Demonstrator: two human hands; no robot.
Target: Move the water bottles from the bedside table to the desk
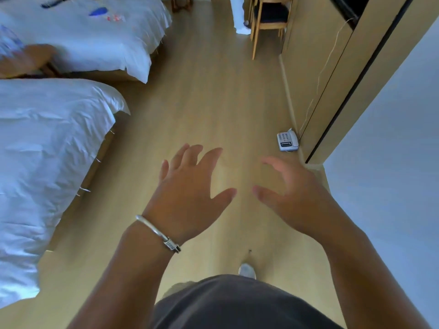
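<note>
Both grips are empty: left hand (187,186) and right hand (292,198) hang spread and relaxed over the pale wooden floor (202,91) mid-frame, probably just walking between spots. No water bottles in view; the blurry wooden bedside surface (31,58) sits upper left between 2 white-sheeted beds (47,143).

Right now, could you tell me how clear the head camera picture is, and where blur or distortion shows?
Head view: wide-angle bending curves the wall panel and both beds; the bedside table at the left edge is smeared by motion blur; the left hand and right hand are slightly soft; the telephone on the floor is fairly sharp; lighting is even, with no glare.
</note>
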